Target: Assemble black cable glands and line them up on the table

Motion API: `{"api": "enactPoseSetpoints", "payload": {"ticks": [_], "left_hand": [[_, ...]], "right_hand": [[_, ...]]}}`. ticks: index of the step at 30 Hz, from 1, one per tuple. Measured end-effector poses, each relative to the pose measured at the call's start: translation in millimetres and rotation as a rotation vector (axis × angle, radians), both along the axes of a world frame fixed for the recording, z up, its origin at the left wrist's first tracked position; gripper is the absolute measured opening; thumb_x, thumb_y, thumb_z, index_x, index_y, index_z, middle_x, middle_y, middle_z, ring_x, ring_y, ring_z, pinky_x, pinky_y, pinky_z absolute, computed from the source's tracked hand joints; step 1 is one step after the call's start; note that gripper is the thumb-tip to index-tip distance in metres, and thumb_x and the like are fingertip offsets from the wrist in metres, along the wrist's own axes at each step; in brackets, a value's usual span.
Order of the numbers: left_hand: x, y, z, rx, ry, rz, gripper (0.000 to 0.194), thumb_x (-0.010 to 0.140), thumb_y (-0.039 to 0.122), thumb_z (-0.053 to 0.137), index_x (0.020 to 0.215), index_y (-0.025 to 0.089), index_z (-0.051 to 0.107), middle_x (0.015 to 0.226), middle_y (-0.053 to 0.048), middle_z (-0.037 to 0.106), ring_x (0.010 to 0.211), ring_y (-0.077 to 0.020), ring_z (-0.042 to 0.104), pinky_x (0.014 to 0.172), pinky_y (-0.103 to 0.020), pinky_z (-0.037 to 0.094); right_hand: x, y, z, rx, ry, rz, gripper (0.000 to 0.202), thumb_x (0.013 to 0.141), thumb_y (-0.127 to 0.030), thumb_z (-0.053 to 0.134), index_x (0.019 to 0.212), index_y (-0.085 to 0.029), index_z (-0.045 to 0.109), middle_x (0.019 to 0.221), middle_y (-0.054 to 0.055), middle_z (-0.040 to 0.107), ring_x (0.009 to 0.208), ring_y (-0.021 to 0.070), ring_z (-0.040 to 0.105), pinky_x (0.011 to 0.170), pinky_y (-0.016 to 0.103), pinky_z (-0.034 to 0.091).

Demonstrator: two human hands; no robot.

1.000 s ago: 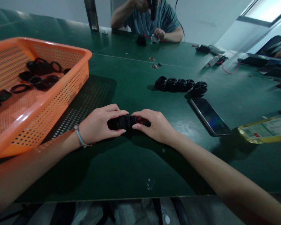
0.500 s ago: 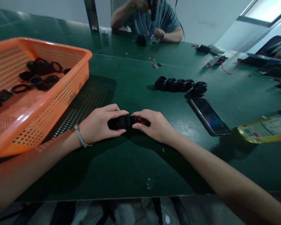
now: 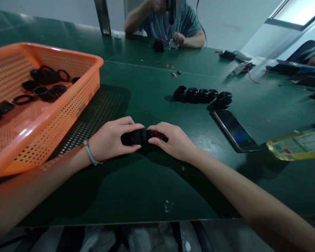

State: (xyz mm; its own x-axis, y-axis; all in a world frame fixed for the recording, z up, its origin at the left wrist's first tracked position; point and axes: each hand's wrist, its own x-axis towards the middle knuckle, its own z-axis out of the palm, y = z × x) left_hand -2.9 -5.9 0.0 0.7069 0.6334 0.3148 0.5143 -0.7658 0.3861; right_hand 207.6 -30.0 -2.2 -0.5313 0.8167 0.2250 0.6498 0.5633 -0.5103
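A black cylindrical part (image 3: 138, 136) lies level between my two hands, just over the green table (image 3: 147, 189). My left hand (image 3: 115, 134) is closed round its left end, thumb on the near side and fingers on the far side. The fingertips and thumb of my right hand (image 3: 173, 140) pinch its right end, where a ring-like edge shows. Whether it is one piece or two joined pieces I cannot tell. Farther off, several black round fittings (image 3: 193, 94) stand in a row.
An orange perforated basket (image 3: 94, 70) with black rings and fittings stands at the left. To the right lie a phone (image 3: 235, 129) and a yellow-edged package (image 3: 296, 143). Across the table a co-worker (image 3: 157, 28) holds a tool over a small wired part (image 3: 174, 43).
Almost nothing differs. The fingers of my right hand have shifted very slightly on the black part; my left hand stays put.
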Motion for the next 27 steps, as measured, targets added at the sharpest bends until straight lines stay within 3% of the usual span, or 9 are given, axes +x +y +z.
{"api": "enactPoseSetpoints", "payload": {"ticks": [5, 8, 27], "left_hand": [[-0.5, 1.4, 1.1, -0.001, -0.002, 0.004, 0.035, 0.078, 0.032, 0.057, 0.109, 0.017, 0.063, 0.087, -0.002, 0.061, 0.077, -0.0125, 0.06, 0.071, -0.02, 0.046], [-0.6, 1.8, 2.4, -0.017, 0.009, 0.021, 0.036, 0.078, 0.034, 0.057, 0.109, 0.017, 0.063, 0.087, -0.002, 0.061, 0.078, -0.0125, 0.059, 0.072, -0.02, 0.046], [-1.3, 2.1, 0.7, -0.03, 0.005, 0.015, 0.035, 0.078, 0.033, 0.059, 0.109, 0.017, 0.063, 0.088, -0.002, 0.062, 0.078, -0.0125, 0.06, 0.072, -0.02, 0.046]], "right_hand": [[2.2, -1.0, -2.1, 0.079, 0.036, 0.033, 0.025, 0.081, -0.025, 0.063, 0.102, -0.013, 0.06, 0.089, 0.007, 0.066, 0.08, 0.0173, 0.057, 0.069, 0.03, 0.045], [2.8, -1.6, -3.9, 0.116, 0.06, 0.032, 0.034, 0.076, -0.018, 0.068, 0.107, -0.011, 0.057, 0.094, 0.008, 0.066, 0.084, 0.018, 0.059, 0.069, 0.029, 0.046], [3.2, -1.1, -7.0, 0.162, 0.072, 0.037, 0.022, 0.079, -0.017, 0.064, 0.101, -0.013, 0.061, 0.089, 0.006, 0.068, 0.081, 0.0161, 0.06, 0.07, 0.029, 0.047]]}}
